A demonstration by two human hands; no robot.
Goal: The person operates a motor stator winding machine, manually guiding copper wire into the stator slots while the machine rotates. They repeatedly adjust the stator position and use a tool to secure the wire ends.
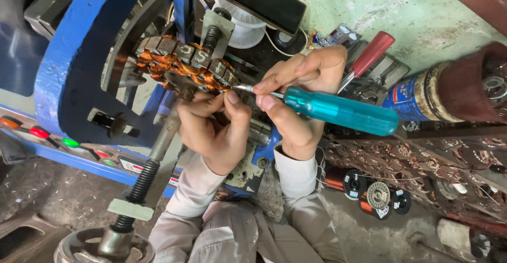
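My right hand [298, 102] grips a screwdriver with a teal handle [340, 111]. Its metal tip touches the edge of a round stator wound with copper wire [182, 65]. The stator is mounted on a blue winding machine [68, 67]. My left hand [214, 131] is just below the stator, with thumb and fingers pinched at the copper coil next to the screwdriver tip. Both forearms wear pale sleeves.
A black phone [260, 1] lies above a white spool. A red-handled tool [369, 54] and a blue can [409, 96] sit to the right. Small copper wire spools [364, 186] lie on the floor. Coloured buttons [39, 132] line the machine's left panel. A threaded rod [140, 181] stands at lower left.
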